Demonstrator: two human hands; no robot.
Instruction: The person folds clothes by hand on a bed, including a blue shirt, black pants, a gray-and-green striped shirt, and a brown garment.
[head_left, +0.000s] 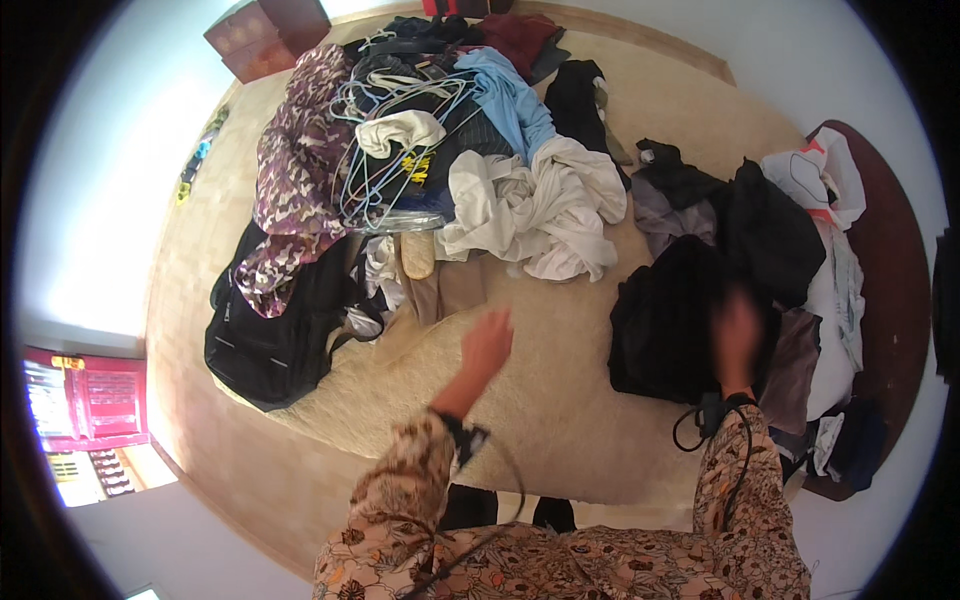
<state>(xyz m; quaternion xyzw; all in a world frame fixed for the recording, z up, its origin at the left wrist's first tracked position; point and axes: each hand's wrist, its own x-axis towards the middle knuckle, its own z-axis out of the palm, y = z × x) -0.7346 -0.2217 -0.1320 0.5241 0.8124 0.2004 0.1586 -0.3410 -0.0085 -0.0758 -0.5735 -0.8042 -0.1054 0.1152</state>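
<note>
My left hand (487, 347) hovers over the bare part of a cream plush bed cover (555, 442). Its fingers are partly curled, and no object shows in it. At the right, my right hand (736, 334) is blurred and rests on a black garment (660, 330); whether its fingers grip the cloth cannot be seen. Beyond my left hand lie a crumpled white cloth (536, 202) and folded tan fabric (450, 289). Farther left sits a black backpack (262, 352), with a camouflage-patterned garment (300, 157) partly over it.
Tangled wire hangers (375, 180) lie on dark clothes, beside a light blue garment (510, 90). Another black garment (776, 232) and a white plastic bag (844, 180) are at the right, near a dark brown headboard-like panel (896, 300). A red door (109, 397) stands at far left.
</note>
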